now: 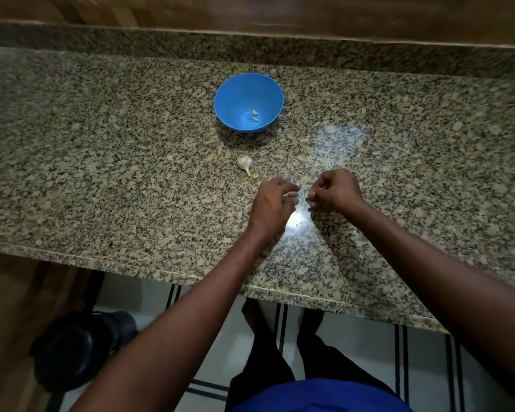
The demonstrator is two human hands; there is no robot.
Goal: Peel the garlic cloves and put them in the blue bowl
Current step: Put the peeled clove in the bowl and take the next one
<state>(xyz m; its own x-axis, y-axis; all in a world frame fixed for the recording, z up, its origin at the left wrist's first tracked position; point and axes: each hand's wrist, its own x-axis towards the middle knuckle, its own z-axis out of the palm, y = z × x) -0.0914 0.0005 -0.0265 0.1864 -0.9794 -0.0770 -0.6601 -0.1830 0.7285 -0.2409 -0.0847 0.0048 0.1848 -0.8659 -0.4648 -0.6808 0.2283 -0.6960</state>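
Blue bowl [248, 102] with two peeled cloves [255, 115] sits beyond both hands; the white bulb [244, 162] lies nearer. Left hand [272, 208] and right hand [336, 190] have curled fingers; what they pinch is unclear.

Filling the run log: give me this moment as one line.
stage: peeling | left hand: pinching something small | right hand: pinching it too | blue bowl: two peeled cloves | garlic bulb: on counter

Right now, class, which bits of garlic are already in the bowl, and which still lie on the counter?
The two peeled cloves lie in the blue bowl. The garlic head and a loose clove beside it lie on the counter.
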